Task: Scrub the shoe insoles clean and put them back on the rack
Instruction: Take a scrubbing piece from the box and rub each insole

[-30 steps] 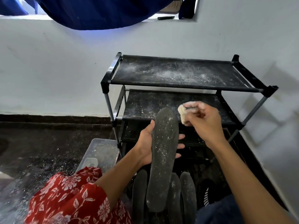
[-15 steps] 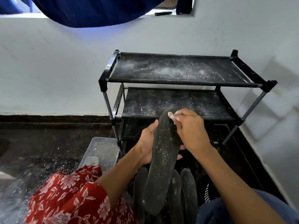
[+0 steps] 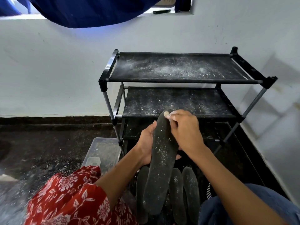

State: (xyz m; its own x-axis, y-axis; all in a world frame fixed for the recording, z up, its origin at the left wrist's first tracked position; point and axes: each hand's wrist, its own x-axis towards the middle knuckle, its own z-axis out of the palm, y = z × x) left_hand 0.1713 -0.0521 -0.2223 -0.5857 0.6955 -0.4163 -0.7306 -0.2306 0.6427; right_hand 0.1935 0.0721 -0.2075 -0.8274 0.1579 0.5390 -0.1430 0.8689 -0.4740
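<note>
A dark insole [image 3: 159, 161] speckled with white powder stands nearly upright in front of me, gripped from behind at its middle by my left hand [image 3: 146, 143]. My right hand [image 3: 183, 130] presses a small pale scrub pad [image 3: 166, 114] against the insole's top end. Three more dusty insoles [image 3: 190, 190] lie side by side below it, partly hidden. The black three-tier rack [image 3: 178, 81] stands just beyond, its shelves dusted with white powder.
A clear plastic tub [image 3: 103, 150] sits on the dark floor left of the rack. White wall behind and to the right. Blue cloth [image 3: 90, 12] hangs above. My knees, in red floral fabric [image 3: 71, 195] and blue fabric [image 3: 253, 207], flank the insoles.
My right hand came down from beside the insole's tip onto its top end with the pad. The left hand keeps the insole in place.
</note>
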